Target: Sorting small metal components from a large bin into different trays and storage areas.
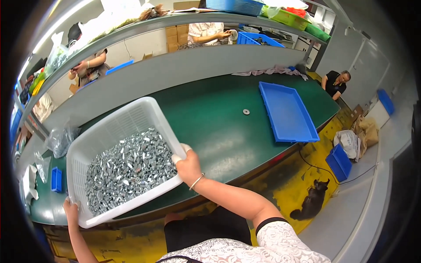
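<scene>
Between my two hands is a white plastic basket [151, 109] with slotted walls, tilted over the near left part of the green table. Many small shiny metal parts [131, 168] lie heaped in it, mostly toward its near side. My left hand [71, 210] grips the near left corner. On the right side, my right hand [189, 166] is closed on the rim, with white covers on some fingertips and a bracelet at the wrist. Whether the basket's underside touches the table is hidden.
On the green table [210, 118] are a shallow blue tray [287, 111], a small round disc [246, 112], a little blue bin [56, 179] and plastic bags [63, 140]. A shelf [175, 19] runs overhead. A black cat [312, 201] lies on the yellow floor; people are beyond the table.
</scene>
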Tool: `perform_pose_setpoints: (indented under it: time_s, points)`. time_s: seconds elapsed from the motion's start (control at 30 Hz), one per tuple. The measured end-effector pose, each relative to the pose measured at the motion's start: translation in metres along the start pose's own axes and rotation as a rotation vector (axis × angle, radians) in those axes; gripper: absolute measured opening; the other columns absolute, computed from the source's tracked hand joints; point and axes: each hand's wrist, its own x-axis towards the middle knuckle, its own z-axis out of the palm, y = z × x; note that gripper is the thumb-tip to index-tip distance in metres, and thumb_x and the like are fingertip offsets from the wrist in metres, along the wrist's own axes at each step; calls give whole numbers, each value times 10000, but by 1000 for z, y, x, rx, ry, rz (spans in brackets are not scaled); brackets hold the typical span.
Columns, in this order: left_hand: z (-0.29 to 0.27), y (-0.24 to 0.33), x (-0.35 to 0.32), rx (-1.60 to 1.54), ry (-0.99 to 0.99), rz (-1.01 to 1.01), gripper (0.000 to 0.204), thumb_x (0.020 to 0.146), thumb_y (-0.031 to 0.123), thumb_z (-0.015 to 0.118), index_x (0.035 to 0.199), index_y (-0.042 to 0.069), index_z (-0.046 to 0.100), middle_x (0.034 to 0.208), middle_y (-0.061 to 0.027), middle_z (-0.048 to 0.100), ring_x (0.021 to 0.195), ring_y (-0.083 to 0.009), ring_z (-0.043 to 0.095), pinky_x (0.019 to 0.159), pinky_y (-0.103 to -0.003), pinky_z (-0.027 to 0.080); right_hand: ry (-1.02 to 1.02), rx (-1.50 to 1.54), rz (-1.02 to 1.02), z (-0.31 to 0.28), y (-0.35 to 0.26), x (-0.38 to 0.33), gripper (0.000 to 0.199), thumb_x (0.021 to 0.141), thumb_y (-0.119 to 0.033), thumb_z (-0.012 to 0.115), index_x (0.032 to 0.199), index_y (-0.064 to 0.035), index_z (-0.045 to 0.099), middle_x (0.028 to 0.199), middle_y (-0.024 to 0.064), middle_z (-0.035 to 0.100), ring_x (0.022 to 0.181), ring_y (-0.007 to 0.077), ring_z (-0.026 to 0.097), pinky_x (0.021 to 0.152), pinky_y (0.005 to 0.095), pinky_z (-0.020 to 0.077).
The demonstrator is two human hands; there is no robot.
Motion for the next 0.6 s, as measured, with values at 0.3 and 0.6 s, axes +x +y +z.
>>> perform_pose_setpoints:
  time_s: [0.3,0.6]
  points:
    - [154,258,-95,312,-170,538,589,661,115,737,1188,22,491,1226,-184,476,1156,-338,433,989,-381,338,-486,-449,142,-104,-23,117,299,847,-202,603,1073,-6,603,1007,112,642,946,177,589,854,316,450]
    - [279,361,-89,333,-565,429,756,763,122,643,1379,23,218,1388,-287,187,1274,-447,238,1041,-450,257,-103,-876,18,-257,6,340,350,768,-202,668,1041,10,608,1009,169,642,905,257,633,819,330,484]
